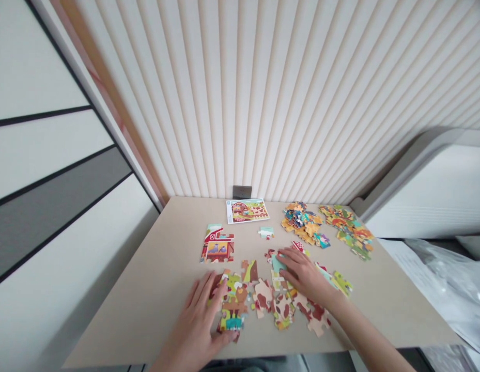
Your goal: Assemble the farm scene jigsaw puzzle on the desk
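Note:
My left hand (199, 315) lies with spread fingers against the left edge of a joined group of jigsaw pieces (235, 302) showing a farm scene. My right hand (302, 274) rests over a pale teal puzzle piece (278, 263), and its fingertips touch that piece. Brown-spotted pieces (282, 310) lie joined or close together between and below my hands. A barn section of joined pieces (217, 245) sits farther left. Two loose heaps of pieces (303, 223) (350, 232) lie at the back right, beyond my right hand.
A picture card of the farm puzzle (247, 211) lies at the back of the beige table (146, 305), near a small wall socket (242, 192). A ribbed panel wall (286, 103) rises behind the table. Crumpled plastic sheeting (449, 284) lies off the right edge.

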A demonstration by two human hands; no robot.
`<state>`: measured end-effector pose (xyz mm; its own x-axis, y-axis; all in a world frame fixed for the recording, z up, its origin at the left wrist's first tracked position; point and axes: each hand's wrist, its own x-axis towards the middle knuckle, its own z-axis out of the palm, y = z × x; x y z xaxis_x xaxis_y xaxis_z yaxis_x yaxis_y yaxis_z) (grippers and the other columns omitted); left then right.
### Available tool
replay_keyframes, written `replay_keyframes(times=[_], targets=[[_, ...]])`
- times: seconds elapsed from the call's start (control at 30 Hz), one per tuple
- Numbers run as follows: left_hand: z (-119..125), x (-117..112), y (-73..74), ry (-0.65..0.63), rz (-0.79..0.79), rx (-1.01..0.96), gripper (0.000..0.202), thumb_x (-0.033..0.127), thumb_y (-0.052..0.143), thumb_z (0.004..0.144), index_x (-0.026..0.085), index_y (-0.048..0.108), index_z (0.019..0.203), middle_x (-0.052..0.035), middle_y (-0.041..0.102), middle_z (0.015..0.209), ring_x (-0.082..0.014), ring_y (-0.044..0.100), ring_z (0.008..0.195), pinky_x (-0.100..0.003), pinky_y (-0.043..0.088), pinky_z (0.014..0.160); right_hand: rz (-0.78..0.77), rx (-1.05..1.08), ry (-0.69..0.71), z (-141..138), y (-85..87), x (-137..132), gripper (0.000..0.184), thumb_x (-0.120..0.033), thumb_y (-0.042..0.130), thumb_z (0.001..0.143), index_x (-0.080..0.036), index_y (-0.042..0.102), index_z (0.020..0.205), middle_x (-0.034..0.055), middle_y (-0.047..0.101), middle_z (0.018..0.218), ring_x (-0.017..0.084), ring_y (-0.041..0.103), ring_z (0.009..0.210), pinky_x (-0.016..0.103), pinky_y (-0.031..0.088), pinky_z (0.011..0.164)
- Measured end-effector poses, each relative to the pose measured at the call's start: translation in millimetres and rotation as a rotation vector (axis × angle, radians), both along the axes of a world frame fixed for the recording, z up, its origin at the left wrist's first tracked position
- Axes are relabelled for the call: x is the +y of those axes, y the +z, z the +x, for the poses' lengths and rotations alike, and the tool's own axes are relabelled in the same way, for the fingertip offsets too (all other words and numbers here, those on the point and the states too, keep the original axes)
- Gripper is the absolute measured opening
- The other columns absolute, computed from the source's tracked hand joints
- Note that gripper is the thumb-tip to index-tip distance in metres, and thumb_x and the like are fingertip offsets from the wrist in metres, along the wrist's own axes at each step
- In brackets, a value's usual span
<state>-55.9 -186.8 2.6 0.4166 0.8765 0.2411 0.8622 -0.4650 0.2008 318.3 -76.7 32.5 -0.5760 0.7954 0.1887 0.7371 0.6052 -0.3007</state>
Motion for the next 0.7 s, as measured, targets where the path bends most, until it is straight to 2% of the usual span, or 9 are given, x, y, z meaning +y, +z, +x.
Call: replay_keyframes(times=[0.17, 0.3, 0.37, 0.47, 0.6, 0.7], targets=[[19, -2, -5.2, 0.021, 0.010, -0.010, 0.089, 0.055, 0.061, 0.095, 0.023, 0.020, 0.166, -0.0142, 0.016, 0.173, -0.0396, 0.026, 0.156, -0.054, 0.043, 0.118, -0.012, -0.011, 0.006, 8, 3.7, -18, 0.044, -0.036, 0.056, 0.102, -0.030, 0.059, 0.145, 0.0095, 0.055, 0.154, 0.030, 0.046, 0.146, 0.055, 0.040, 0.121], [31, 2, -3.3, -0.016, 0.018, -0.035, 0.085, 0.053, 0.059, 0.098, 0.025, 0.018, 0.167, -0.0129, 0.021, 0.172, -0.0384, 0.028, 0.155, -0.055, 0.041, 0.119, 0.005, -0.081, -0.066, 20, 5.0, -22, 0.055, -0.041, 0.058, 0.101, -0.031, 0.049, 0.154, 0.0116, 0.034, 0.168, 0.035, 0.030, 0.155, 0.064, 0.029, 0.123], [39, 4, -1.3, -0.028, 0.019, -0.051, 0.085, 0.054, 0.058, 0.098, 0.026, 0.018, 0.167, -0.0128, 0.020, 0.172, -0.0386, 0.028, 0.155, -0.055, 0.041, 0.119, -0.006, -0.109, -0.094, 25, 4.4, -22, 0.059, -0.043, 0.057, 0.102, -0.032, 0.043, 0.158, 0.0119, 0.029, 0.169, 0.035, 0.028, 0.156, 0.066, 0.027, 0.123], [53, 8, 1.8, -0.052, -0.001, -0.057, 0.086, 0.056, 0.058, 0.098, 0.024, 0.017, 0.167, -0.0142, 0.017, 0.172, -0.0385, 0.026, 0.156, -0.056, 0.039, 0.120, -0.023, -0.108, -0.073, 34, 2.4, -19, 0.056, -0.042, 0.054, 0.103, -0.032, 0.044, 0.157, 0.0116, 0.033, 0.168, 0.033, 0.033, 0.154, 0.063, 0.030, 0.123], [69, 13, 4.0, -0.089, -0.021, -0.066, 0.089, 0.057, 0.060, 0.097, 0.023, 0.015, 0.167, -0.0153, 0.016, 0.172, -0.0373, 0.022, 0.157, -0.057, 0.037, 0.122, -0.011, -0.073, -0.025, 48, 2.6, -13, 0.047, -0.037, 0.054, 0.103, -0.031, 0.054, 0.150, 0.0106, 0.045, 0.162, 0.032, 0.041, 0.150, 0.059, 0.035, 0.122], [80, 15, 3.8, -0.110, -0.013, -0.091, 0.089, 0.057, 0.060, 0.097, 0.023, 0.016, 0.167, -0.0157, 0.016, 0.172, -0.0374, 0.022, 0.157, -0.058, 0.037, 0.121, 0.035, -0.065, -0.028, 58, 8.5, -14, 0.045, -0.036, 0.053, 0.104, -0.033, 0.056, 0.149, 0.0089, 0.048, 0.159, 0.032, 0.041, 0.150, 0.063, 0.030, 0.123]])
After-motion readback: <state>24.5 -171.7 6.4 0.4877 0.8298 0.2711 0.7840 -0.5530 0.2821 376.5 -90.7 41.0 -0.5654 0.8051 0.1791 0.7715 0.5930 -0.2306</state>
